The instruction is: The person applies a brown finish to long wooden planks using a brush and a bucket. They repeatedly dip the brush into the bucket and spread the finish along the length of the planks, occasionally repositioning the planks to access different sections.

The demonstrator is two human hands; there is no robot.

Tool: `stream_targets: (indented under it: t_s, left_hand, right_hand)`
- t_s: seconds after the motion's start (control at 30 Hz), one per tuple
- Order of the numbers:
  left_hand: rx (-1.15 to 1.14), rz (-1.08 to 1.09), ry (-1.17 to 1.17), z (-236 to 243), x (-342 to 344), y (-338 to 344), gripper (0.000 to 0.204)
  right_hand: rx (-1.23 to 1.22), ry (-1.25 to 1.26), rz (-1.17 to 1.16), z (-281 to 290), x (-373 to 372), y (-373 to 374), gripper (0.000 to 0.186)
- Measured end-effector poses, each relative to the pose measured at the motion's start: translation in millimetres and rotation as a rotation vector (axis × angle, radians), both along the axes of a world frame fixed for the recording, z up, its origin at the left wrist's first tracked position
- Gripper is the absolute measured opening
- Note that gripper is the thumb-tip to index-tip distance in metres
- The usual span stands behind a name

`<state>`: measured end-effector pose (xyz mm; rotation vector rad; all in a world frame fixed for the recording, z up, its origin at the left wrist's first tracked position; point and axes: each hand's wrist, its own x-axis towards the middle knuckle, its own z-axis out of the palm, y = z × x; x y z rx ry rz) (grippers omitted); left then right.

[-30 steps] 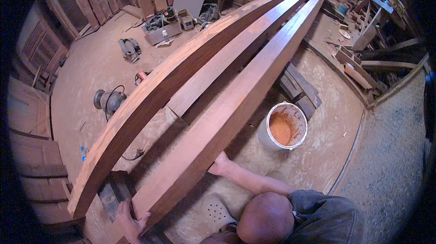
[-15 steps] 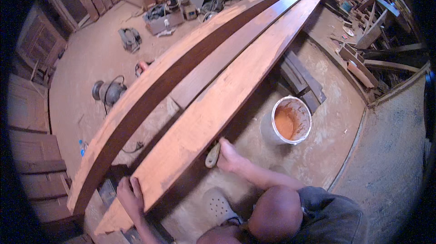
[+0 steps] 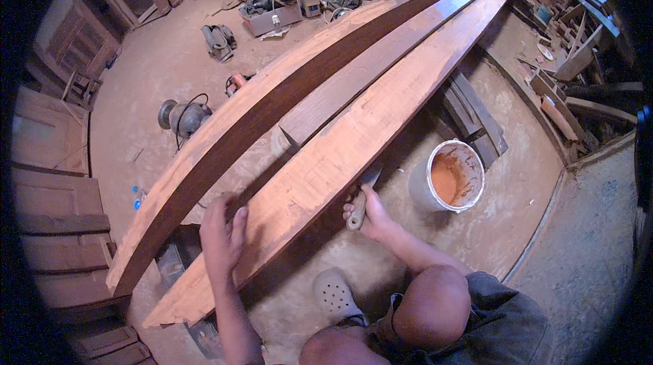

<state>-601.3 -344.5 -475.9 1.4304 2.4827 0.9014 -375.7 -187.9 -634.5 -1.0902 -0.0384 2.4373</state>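
Observation:
My right hand (image 3: 378, 217) is closed around the handle of a putty knife (image 3: 356, 215), beside the near edge of a long pale plank (image 3: 326, 161). The knife's blade points up and away, close to the plank's side. My left hand (image 3: 223, 237) is over the plank's near left part with fingers stretched and thumb apart, holding nothing; whether it touches the wood I cannot tell. To the right of the knife stands a white bucket (image 3: 419, 187) with orange-brown paste inside and smears on its inner wall.
Beyond the plank run a darker narrow board (image 3: 360, 79) and a curved beam (image 3: 197, 175). A grey motor-like machine (image 3: 189, 120), a toolbox (image 3: 272, 22) and a bag (image 3: 219, 43) lie on the floor. Dark offcuts (image 3: 469, 113) lie behind the bucket; scrap wood (image 3: 571, 100) is heaped far right.
My left hand has lifted from the plank's left edge and moved further up along it. My right hand has shifted right and away with the putty knife, whose blade now shows. The whole view has shifted.

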Motion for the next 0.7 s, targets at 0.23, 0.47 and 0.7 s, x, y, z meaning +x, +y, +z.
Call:
stream_targets:
  t_s: [0.23, 0.47, 0.7]
  left_hand:
    - [-0.3, 0.162, 0.095, -24, 24, 13, 0.034]
    - [-0.224, 0.169, 0.067, -21, 45, 24, 0.035]
    - [-0.212, 0.189, 0.138, -37, 58, 7, 0.027]
  right_hand:
    - [0.075, -0.104, 0.011, 21, -12, 2, 0.034]
    - [0.06, -0.006, -0.006, 39, 24, 18, 0.028]
    - [0.208, 0.033, 0.164, 40, 66, 1, 0.052]
